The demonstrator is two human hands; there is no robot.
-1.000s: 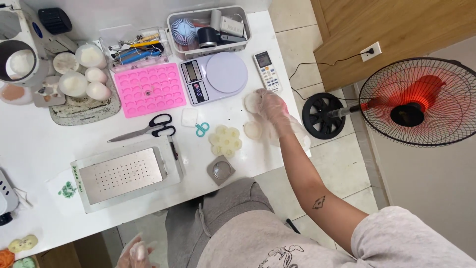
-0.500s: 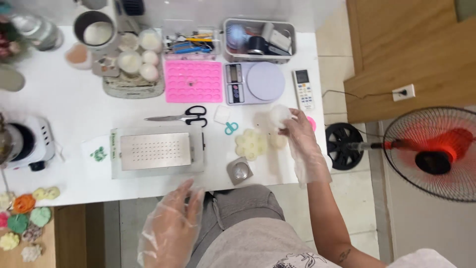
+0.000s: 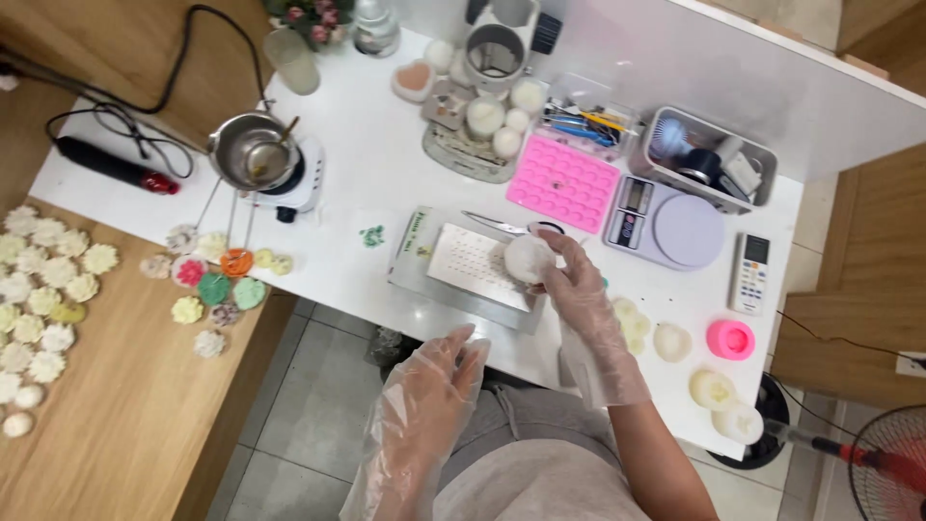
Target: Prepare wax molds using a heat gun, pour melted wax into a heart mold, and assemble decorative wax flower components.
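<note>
My right hand (image 3: 580, 289), in a loose clear plastic glove, holds a round white wax piece (image 3: 528, 259) over the perforated metal plate (image 3: 467, 260) on the white table (image 3: 367, 183). My left hand (image 3: 427, 405), also gloved, hovers with fingers spread below the table's near edge, over my lap, and holds nothing. To the right of my right hand lie a pale flower-shaped mould (image 3: 633, 323), a white round piece (image 3: 671, 342) and a pink round mould (image 3: 730, 339).
A pink silicone tray (image 3: 562, 182), kitchen scale (image 3: 666, 225), remote (image 3: 750, 273), scissors (image 3: 502, 226) and grey basket (image 3: 712, 158) sit at the back. A small pot on a hotplate (image 3: 258, 157) stands left. Several flower-shaped pieces (image 3: 43, 289) cover the wooden bench. A fan (image 3: 887, 463) stands bottom right.
My right hand has carried the white piece leftward from near the remote to above the metal plate. My left hand has risen toward the table edge. The view has swung left and tilted.
</note>
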